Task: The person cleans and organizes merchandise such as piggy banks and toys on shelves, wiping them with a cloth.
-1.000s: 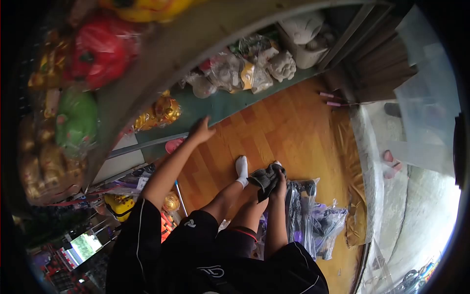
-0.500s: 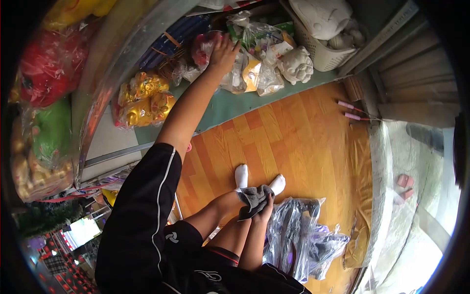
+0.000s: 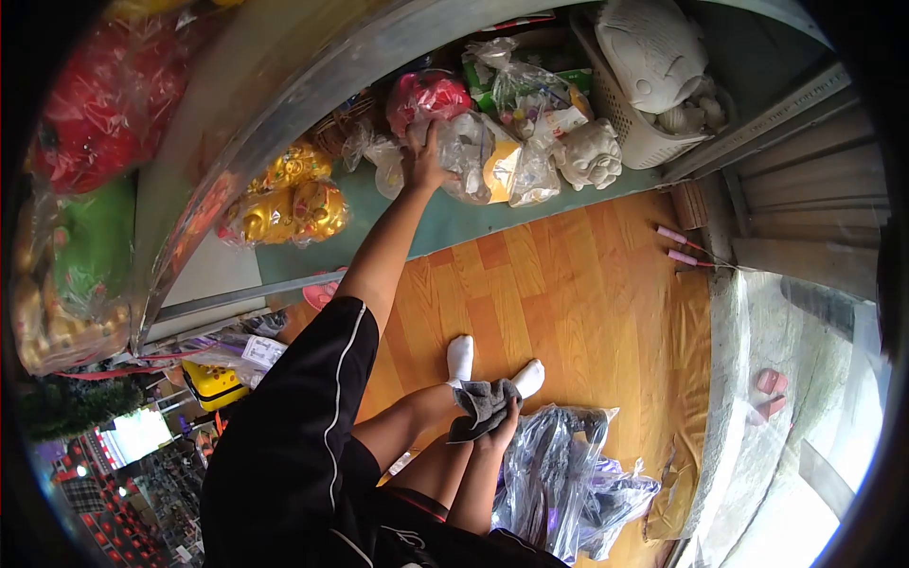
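My left hand point(image 3: 428, 163) is stretched over the green-topped shelf, fingers apart, touching a clear plastic-wrapped pale item point(image 3: 461, 151). Just beyond its fingertips is a red item in plastic point(image 3: 426, 98). Golden figurines point(image 3: 289, 204) in clear wrap stand left of this hand. To its right lie bagged goods and a white animal-shaped figurine point(image 3: 589, 153). Low down by my knees, my right hand point(image 3: 500, 431) is closed on a dark grey cloth point(image 3: 487, 402).
Plastic-wrapped dark packages point(image 3: 559, 473) lie on the wooden floor point(image 3: 568, 284) beside my legs. A white basket point(image 3: 653, 137) holding a fish-shaped piece stands at the shelf's right end. A curved metal frame point(image 3: 256, 85) crosses the upper left. Pink-handled tools point(image 3: 677, 237) lie at right.
My left hand has come down off the red item to the pale wrapped item below it. My right hand keeps the grey cloth. The view has shifted slightly.
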{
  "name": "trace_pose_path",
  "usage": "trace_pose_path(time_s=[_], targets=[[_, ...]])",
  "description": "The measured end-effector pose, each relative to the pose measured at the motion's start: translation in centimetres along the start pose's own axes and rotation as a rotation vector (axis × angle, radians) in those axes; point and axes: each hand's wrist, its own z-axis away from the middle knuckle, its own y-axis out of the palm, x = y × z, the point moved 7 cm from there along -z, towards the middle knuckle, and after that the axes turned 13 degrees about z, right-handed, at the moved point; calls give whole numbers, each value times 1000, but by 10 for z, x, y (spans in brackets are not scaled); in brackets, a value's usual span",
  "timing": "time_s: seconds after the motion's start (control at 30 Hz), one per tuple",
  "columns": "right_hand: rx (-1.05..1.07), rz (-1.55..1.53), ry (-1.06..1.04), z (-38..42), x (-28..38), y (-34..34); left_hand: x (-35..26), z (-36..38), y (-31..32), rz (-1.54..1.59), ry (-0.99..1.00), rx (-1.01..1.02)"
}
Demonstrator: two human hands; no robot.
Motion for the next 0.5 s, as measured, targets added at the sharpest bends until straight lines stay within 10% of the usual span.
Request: trace_pose_path(time_s=[0.27, 0.5], targets=[[0, -32, -4, 9, -8, -8, 14, -11, 15, 92, -198, 73], [28, -43, -19, 16, -14, -4, -6, -23, -19, -87, 20, 45]])
